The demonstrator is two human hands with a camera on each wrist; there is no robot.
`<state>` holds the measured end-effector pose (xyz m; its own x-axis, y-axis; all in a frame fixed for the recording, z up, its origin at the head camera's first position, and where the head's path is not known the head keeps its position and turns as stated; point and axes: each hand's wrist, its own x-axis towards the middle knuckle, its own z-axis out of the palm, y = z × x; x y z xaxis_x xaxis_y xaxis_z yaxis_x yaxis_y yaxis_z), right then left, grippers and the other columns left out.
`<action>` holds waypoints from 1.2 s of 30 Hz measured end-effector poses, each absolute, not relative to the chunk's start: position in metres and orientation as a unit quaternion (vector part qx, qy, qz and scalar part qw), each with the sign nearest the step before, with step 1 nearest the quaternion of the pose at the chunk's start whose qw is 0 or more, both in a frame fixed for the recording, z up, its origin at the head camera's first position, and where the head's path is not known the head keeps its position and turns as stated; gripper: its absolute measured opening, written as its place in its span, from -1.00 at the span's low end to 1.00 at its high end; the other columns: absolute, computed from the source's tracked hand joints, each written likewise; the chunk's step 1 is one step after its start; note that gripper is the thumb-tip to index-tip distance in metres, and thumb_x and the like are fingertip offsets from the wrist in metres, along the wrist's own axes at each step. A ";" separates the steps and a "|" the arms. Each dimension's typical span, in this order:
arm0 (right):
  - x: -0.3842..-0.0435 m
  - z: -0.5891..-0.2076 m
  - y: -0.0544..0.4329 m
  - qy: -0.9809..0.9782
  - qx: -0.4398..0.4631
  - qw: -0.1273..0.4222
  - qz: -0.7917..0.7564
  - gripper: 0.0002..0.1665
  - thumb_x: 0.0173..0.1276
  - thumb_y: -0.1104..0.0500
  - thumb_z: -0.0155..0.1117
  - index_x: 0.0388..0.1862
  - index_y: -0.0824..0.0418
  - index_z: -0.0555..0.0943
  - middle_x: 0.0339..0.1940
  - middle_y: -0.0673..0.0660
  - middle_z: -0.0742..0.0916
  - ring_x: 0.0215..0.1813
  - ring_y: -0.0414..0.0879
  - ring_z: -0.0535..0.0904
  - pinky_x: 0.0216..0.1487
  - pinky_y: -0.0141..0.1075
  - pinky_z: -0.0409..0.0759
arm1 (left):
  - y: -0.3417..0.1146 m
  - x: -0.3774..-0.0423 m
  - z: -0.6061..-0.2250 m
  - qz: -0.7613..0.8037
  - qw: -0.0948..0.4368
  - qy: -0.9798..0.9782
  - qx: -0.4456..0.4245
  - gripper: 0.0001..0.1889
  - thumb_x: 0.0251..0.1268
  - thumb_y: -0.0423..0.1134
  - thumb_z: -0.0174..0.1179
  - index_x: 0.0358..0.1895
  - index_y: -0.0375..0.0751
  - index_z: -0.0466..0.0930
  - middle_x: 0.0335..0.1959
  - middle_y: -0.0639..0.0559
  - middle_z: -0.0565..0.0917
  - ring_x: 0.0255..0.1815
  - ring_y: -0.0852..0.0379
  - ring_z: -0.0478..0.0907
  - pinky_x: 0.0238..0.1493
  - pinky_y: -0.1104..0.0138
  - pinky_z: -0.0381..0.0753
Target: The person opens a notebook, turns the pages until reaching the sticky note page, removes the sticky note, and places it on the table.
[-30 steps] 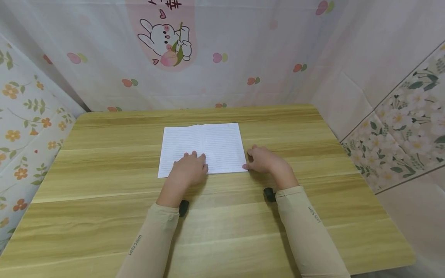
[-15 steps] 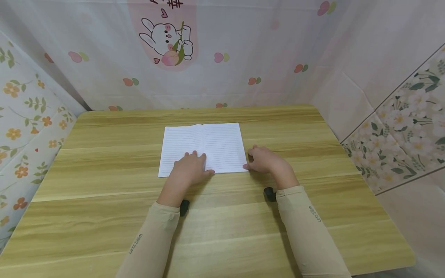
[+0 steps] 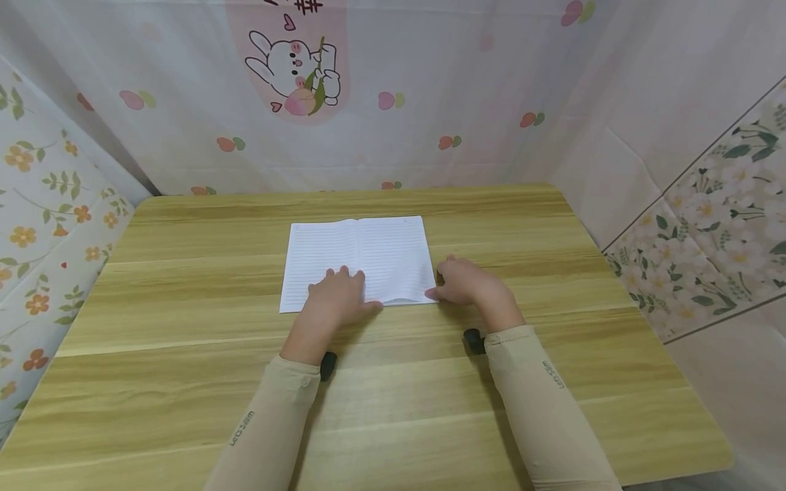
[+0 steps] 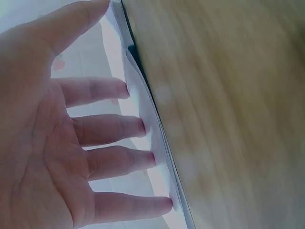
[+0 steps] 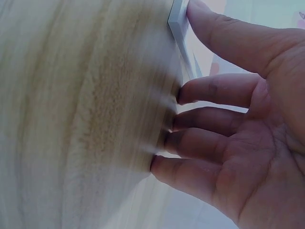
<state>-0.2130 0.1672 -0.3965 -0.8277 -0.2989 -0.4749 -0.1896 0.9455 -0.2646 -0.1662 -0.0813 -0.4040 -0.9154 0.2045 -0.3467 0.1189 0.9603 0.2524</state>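
Observation:
An open lined notebook [image 3: 393, 252] lies on the wooden table. My left hand [image 3: 336, 296] rests across its lower middle, fingers spread over the left page and thumb out along the bottom edge. In the left wrist view the fingertips [image 4: 136, 126] touch the paper. My right hand [image 3: 464, 281] is at the lower right corner, its thumb [image 5: 202, 19] pressing on the page corner. The other right fingertips [image 5: 162, 167] touch the table beside the notebook. Between the two thumbs, the right page bows up at its bottom edge.
The wooden table [image 3: 399, 409] extends around the notebook on all sides. Behind it hangs a white curtain [image 3: 479, 75] printed with a rabbit and fruit. Floral cloth [image 3: 43, 225] borders the left side. Black wrist cameras [image 3: 474, 341] sit under both wrists.
The left thumb has moved out to the right along the bottom edge. The lower edge of the right page has lifted into a curve; the right thumb has shifted slightly left.

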 end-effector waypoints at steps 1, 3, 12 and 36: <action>-0.213 -0.396 0.167 0.950 -0.129 0.263 -0.104 -0.46 0.60 -0.12 0.29 0.13 0.36 0.62 0.69 0.53 0.25 0.67 0.33 0.32 0.41 0.03 0.50 | -0.079 -0.166 -0.404 0.114 0.189 0.972 0.079 -0.17 0.44 0.33 0.26 0.48 -0.27 0.45 0.51 -0.40 0.45 0.55 -0.45 0.37 0.37 -0.44 0.48; -0.214 -0.396 0.167 0.950 -0.130 0.261 -0.107 -0.50 0.59 -0.12 0.31 0.05 0.34 0.64 0.67 0.53 0.30 0.55 0.28 0.47 0.29 -0.01 0.52 | -0.075 -0.166 -0.406 0.116 0.188 0.973 0.068 -0.12 0.41 0.37 0.25 0.49 -0.29 0.43 0.54 -0.43 0.41 0.58 -0.47 0.32 0.40 -0.45 0.44; -0.214 -0.396 0.169 0.950 -0.142 0.255 -0.112 -0.54 0.61 -0.09 0.29 -0.03 0.34 0.62 0.58 0.52 0.44 0.46 0.27 0.52 0.32 0.01 0.53 | -0.062 -0.166 -0.411 0.102 0.160 0.981 0.047 -0.11 0.48 0.41 0.15 0.48 -0.35 0.44 0.46 -0.50 0.45 0.56 -0.52 0.33 0.37 -0.41 0.49; -0.212 -0.398 0.170 0.952 -0.163 0.240 -0.097 -0.62 0.69 0.07 0.17 0.13 0.41 0.59 0.65 0.58 0.30 0.68 0.41 0.26 0.62 0.19 0.38 | -0.086 -0.163 -0.398 -0.002 0.111 0.981 0.157 -0.47 0.68 -0.43 -0.04 0.57 0.06 0.47 0.70 -0.06 0.33 0.80 -0.29 -0.01 0.61 -0.52 -0.04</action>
